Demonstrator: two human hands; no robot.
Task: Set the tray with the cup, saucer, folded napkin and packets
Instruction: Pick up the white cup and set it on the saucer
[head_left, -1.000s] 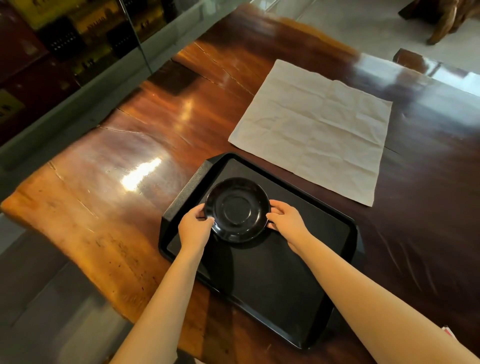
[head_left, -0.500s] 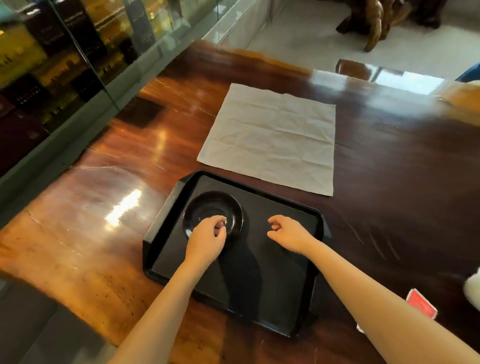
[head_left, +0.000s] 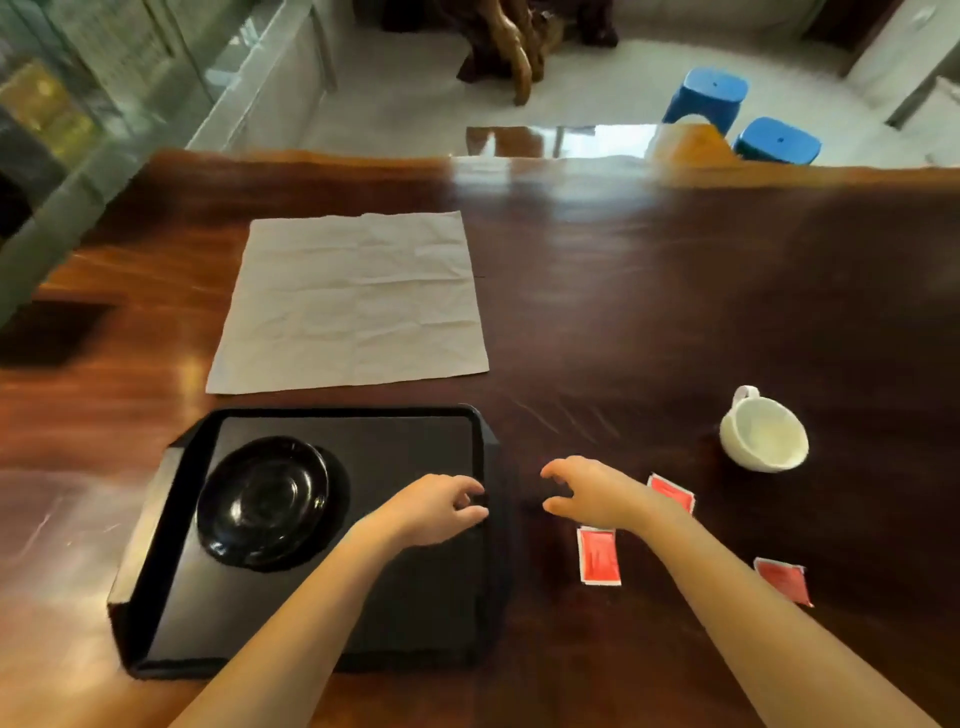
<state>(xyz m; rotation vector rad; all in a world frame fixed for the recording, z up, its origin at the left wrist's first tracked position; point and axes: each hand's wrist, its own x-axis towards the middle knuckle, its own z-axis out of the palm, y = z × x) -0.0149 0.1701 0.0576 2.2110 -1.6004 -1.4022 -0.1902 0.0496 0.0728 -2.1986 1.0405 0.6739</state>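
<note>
Tray (head_left: 415, 613): black saucer (head_left: 263, 501) at its 9 o'clock. Flat napkin (head_left: 353, 301) at 12; white cup (head_left: 763, 436), red packets (head_left: 599, 556) at 3. L hand (head_left: 431, 512), R hand (head_left: 597, 496) by 3 o'clock rim, both slack, empty.

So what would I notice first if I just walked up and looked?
Probably the black tray in front on the wooden table, with a shiny black saucer on its left part. Behind it lies a big unfolded napkin, and off to the right sit a white cup and three red packets.
</note>
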